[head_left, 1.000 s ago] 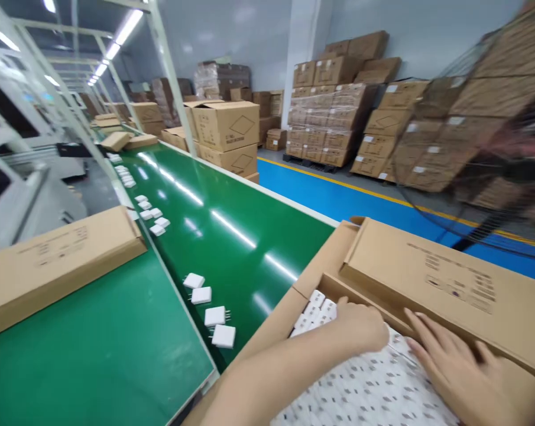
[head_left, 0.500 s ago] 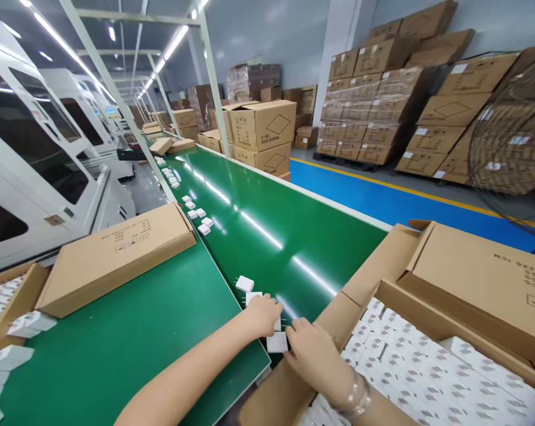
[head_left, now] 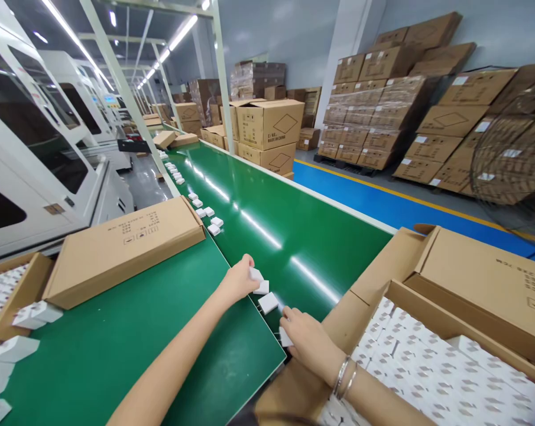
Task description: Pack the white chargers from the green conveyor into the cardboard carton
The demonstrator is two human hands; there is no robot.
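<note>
My left hand (head_left: 237, 283) is over the near edge of the green conveyor belt (head_left: 262, 195), its fingers closed on a white plug charger (head_left: 255, 275). Just below those fingers lies a second charger (head_left: 262, 288), close against the held one. Another white charger (head_left: 268, 303), its metal prongs facing left, rests on the belt between my hands. Farther down, my right hand (head_left: 309, 338) has its fingers curled around a charger (head_left: 285, 338), partly covered by them. The wrist carries silver bangles.
An open carton (head_left: 427, 307) packed with white chargers stands at the right. On the left, a closed carton (head_left: 129, 248) sits on a green side table (head_left: 129, 349), beside stacked chargers (head_left: 10, 352). More chargers (head_left: 214, 225) lie up the belt. Cartons (head_left: 271, 127) stand beyond it.
My left hand has moved up the belt to the uppermost charger of the near group and closed on it. My right hand has closed around the lowest charger. The view has shifted slightly.
</note>
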